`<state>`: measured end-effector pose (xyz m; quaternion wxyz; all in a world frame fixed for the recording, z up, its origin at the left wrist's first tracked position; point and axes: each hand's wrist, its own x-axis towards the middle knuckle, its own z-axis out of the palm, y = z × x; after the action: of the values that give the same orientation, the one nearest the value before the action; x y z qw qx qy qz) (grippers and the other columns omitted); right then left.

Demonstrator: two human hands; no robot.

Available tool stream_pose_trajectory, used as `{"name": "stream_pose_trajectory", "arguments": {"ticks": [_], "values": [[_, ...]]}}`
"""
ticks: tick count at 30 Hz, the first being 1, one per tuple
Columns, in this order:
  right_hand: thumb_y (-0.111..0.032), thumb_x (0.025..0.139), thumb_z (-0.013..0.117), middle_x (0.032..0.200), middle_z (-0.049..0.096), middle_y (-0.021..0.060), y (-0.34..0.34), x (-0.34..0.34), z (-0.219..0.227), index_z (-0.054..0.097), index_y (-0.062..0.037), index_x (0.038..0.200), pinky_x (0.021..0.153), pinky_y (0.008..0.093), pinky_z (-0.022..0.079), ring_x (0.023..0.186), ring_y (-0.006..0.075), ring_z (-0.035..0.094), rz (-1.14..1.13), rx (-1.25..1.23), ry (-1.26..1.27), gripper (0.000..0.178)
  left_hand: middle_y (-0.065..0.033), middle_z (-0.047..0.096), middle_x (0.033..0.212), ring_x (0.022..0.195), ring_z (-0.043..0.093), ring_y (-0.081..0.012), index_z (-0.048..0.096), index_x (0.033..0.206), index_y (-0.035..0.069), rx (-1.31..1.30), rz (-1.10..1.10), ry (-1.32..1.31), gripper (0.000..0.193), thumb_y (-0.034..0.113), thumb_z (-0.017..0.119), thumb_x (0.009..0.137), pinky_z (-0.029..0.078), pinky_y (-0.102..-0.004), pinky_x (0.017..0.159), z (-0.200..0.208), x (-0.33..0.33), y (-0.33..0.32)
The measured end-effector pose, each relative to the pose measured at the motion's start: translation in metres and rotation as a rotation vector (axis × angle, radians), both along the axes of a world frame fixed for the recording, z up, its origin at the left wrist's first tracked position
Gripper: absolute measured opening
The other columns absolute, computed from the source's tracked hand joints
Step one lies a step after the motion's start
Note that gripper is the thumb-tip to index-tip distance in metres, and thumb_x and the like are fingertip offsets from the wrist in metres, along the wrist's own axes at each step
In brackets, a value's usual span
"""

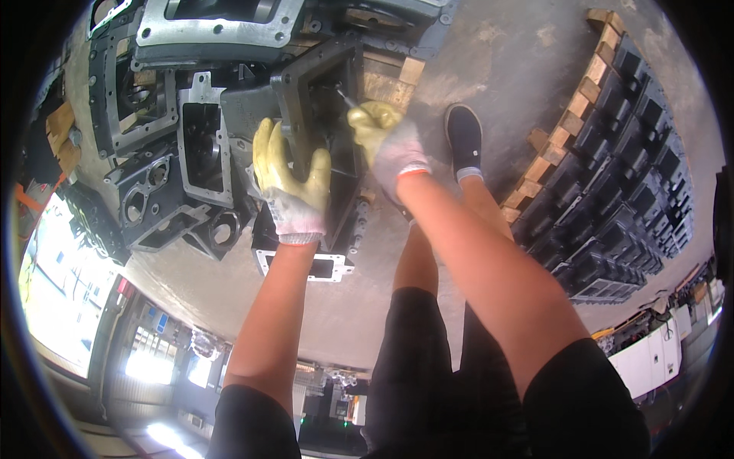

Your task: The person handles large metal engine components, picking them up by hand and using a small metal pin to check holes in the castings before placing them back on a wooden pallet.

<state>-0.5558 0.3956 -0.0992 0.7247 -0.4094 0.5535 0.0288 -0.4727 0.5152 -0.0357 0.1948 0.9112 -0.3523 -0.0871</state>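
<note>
My right hand (pixel 384 138), in a yellow-coated work glove, is closed in a fist around a thin metal rod-like tool (pixel 346 98). The tool's tip points up and left into the opening of a dark grey cast metal housing (pixel 287 96); its handle is hidden in my fist. Whether the tip touches the metal, I cannot tell. My left hand (pixel 293 180), gloved alike, is open with the thumb apart from the fingers. It lies at or just above the housing's near left side, and contact is unclear.
Several similar castings surround the housing, among them a flanged frame (pixel 205 145) at left and a large bright-faced one (pixel 218 32) at the far side. A wooden pallet (pixel 562 126) with rows of dark castings (pixel 612 168) stands right. My shoe (pixel 463 138) is on the concrete floor.
</note>
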Motion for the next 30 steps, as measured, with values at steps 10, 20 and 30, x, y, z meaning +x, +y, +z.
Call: {"name": "stream_pose_trajectory", "arguments": {"ticks": [10,20,30], "values": [[-0.006,0.096,0.06,0.093,0.069,0.0032,0.004,-0.05,0.032,0.068,-0.0014,0.117,0.068,0.0246,0.05,0.075,0.0078,0.058,0.049,0.126,-0.13,0.023,-0.027,0.046,0.147,0.137,0.044,-0.0445,0.045,0.142,-0.004,0.15,0.054,0.087,0.076,0.013,0.078,0.075,0.034,-0.0517,0.116,0.001,-0.051,0.051],[-0.006,0.097,0.062,0.105,0.068,0.004,0.059,-0.085,0.034,0.067,-0.0007,0.119,0.081,0.0229,0.049,0.089,0.0075,0.059,0.032,0.285,-0.132,0.024,-0.0263,0.053,0.14,0.124,0.055,-0.0407,0.053,0.133,-0.004,-0.083,-0.067,0.11,0.039,0.018,0.051,0.101,0.043,-0.0481,0.107,-0.002,-0.052,0.099],[-0.004,0.096,0.062,0.108,0.068,0.004,0.106,-0.092,0.052,0.067,-0.0002,0.119,0.084,0.0236,0.049,0.093,0.0079,0.059,0.032,0.165,-0.209,0.024,-0.018,0.064,0.117,0.099,0.062,-0.029,0.061,0.117,-0.002,0.03,-0.076,-0.052,0.02,0.009,0.053,0.102,0.052,-0.0398,0.087,0.001,-0.078,0.144]]}}
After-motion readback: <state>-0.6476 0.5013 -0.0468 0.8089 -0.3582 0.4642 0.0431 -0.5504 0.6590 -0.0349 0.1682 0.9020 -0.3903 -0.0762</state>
